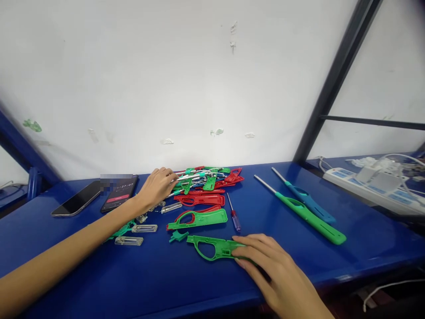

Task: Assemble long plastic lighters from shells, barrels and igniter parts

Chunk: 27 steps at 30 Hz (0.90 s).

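My right hand [275, 266] grips the right end of a green lighter half-shell [215, 247], inner side up, low over the blue table. My left hand [158, 186] reaches to the left side of a pile, its fingers closed at a silver metal tube [187, 177]; the fingertips are partly hidden. The pile holds red and green shell pieces, tubes and thin wires. In front of it lie a red half-shell [201, 200] and a light green half-shell [206, 218]. A small teal trigger piece [178, 236] rests left of the shell in my right hand.
Clear fuel tanks [129, 241] lie below my left forearm. Two phones [79, 198] sit at the left. A purple-handled screwdriver [235, 220] lies mid-table. Whole green [308, 215] and blue [308, 201] lighters lie right, before a white power strip [372, 188].
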Available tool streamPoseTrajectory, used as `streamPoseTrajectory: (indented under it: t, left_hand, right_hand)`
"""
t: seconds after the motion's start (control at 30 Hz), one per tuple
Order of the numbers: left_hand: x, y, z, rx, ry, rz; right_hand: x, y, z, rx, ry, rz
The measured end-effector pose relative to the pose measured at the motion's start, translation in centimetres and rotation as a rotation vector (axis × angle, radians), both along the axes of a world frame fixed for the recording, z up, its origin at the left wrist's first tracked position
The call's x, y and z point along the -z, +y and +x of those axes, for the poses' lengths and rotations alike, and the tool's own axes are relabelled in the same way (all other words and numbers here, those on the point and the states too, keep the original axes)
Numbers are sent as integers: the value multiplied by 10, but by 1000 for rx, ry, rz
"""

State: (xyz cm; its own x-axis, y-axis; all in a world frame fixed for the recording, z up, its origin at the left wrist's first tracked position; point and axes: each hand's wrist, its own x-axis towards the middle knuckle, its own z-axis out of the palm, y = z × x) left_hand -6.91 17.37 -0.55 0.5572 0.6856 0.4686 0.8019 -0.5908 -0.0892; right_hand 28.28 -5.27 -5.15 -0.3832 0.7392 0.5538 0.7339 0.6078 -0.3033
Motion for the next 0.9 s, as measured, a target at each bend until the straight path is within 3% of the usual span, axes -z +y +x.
streamPoseTrajectory:
  t: [0.23,0.43,0.6,0.73,0.9]
  left_hand:
    - [-16,-16,-2,-69,-207,66]
    - [-53,-42,-19,-83,-459,73]
    - [-80,-45,-39,-77,-699,-29]
    - [-85,-45,-46,-59,-870,-124]
    - [-78,-47,-40,-38,-1004,-257]
  right_hand:
    - [4,2,1,-6,15,7]
    - [3,4,3,-13,-20,115]
    - [3,6,4,-16,-55,192]
    - [4,6,4,-16,-56,203]
    - [3,6,3,-20,-67,200]
